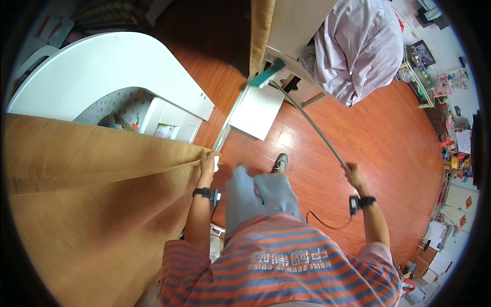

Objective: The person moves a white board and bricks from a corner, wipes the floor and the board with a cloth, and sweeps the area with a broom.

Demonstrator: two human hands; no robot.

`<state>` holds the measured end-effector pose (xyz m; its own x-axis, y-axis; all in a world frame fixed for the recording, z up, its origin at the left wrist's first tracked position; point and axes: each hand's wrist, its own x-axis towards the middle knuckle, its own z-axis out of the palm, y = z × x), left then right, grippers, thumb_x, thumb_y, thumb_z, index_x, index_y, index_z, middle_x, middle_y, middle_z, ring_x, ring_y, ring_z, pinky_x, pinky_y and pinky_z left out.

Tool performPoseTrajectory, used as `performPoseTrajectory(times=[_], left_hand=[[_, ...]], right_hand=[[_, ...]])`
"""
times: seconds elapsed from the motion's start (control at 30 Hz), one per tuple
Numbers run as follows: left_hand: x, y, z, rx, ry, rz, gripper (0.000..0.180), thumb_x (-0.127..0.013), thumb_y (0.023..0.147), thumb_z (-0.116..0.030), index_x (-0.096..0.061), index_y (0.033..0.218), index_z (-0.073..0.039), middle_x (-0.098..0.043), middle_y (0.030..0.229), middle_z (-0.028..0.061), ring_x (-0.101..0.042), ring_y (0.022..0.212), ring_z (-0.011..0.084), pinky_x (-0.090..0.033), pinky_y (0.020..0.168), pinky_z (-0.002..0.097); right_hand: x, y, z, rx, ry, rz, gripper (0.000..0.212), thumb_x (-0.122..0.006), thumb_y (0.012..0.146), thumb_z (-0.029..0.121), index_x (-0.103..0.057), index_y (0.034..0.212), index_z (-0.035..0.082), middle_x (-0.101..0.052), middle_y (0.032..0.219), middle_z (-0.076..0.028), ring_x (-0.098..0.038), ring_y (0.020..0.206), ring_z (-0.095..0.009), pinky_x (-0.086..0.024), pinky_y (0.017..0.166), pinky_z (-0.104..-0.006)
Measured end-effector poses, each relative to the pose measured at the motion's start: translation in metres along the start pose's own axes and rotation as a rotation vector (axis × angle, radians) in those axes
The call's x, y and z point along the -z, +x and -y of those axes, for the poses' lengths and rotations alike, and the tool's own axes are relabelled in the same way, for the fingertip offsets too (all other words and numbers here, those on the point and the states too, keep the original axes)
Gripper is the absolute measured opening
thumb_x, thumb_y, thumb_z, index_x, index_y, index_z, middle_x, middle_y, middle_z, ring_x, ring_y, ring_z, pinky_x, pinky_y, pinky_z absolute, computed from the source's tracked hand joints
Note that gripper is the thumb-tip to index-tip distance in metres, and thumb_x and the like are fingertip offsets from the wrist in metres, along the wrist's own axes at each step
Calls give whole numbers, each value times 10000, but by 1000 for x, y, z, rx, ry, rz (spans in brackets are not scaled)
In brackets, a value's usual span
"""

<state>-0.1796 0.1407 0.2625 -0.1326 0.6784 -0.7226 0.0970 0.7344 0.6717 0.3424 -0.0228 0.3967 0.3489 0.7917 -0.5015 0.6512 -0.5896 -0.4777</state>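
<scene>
My right hand [354, 175] is closed round the end of a long grey broom handle [319, 130], out to the right of my legs. The handle slants away to the far left, where the broom's teal head [267, 75] is raised beside a pale wooden frame, above a white board [258, 111] on the floor. At the edge of a tan curtain [117, 158], my left hand [206, 170] has its fingers closed on the cloth. A small white thing [216, 163] shows by those fingers; its kind is unclear.
Left of the curtain stands a white curved cabinet [102, 61] with an open recess. A pale cloth [358, 48] hangs over the wooden frame [294, 30] ahead. A floor track [225, 130] runs along the doorway. Crowded shelves [452, 148] line the far right.
</scene>
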Motion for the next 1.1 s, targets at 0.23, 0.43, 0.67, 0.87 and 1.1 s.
performPoseTrajectory(times=[0.23, 0.43, 0.67, 0.87, 1.1], left_hand=[[-90, 115, -42, -297, -68, 223, 375, -532, 762, -46, -448, 1118, 37, -573, 985, 165, -598, 859, 228, -503, 716, 321], [-226, 136, -138, -507, 233, -38, 407, -682, 741, -93, -478, 1077, 15, -600, 952, 178, -620, 813, 276, -494, 731, 379], [-348, 261, -182, -877, 302, -307, 337, -708, 720, -54, -588, 1034, -75, -532, 1081, 125, -570, 966, 333, -482, 804, 394], [-434, 364, -173, -893, 307, -502, 339, -499, 820, 8, -520, 1157, -3, -447, 1248, 150, -485, 1093, 349, -438, 913, 422], [-461, 389, -185, -1012, 552, -760, 281, -549, 756, -32, -630, 1022, 7, -540, 1159, 140, -469, 1081, 326, -411, 944, 366]], right_hand=[[-8, -169, -109, -350, 215, -148, 261, -559, 916, 226, -650, 847, -8, -479, 483, -10, -435, 367, -91, -331, 340, -255], [-13, -189, -204, -585, 38, -189, 248, -578, 879, 221, -645, 790, 0, -503, 477, -35, -482, 391, -111, -370, 362, -277], [27, -79, -220, -561, -33, -22, 233, -594, 838, 174, -635, 696, -6, -534, 497, -62, -489, 404, -140, -376, 380, -320], [57, 13, -251, -691, -95, 170, 239, -590, 852, 191, -650, 726, -3, -543, 504, -64, -495, 414, -136, -381, 392, -314], [103, 70, -266, -738, -181, 277, 250, -585, 867, 212, -668, 762, 0, -554, 513, -66, -503, 427, -132, -388, 406, -306]])
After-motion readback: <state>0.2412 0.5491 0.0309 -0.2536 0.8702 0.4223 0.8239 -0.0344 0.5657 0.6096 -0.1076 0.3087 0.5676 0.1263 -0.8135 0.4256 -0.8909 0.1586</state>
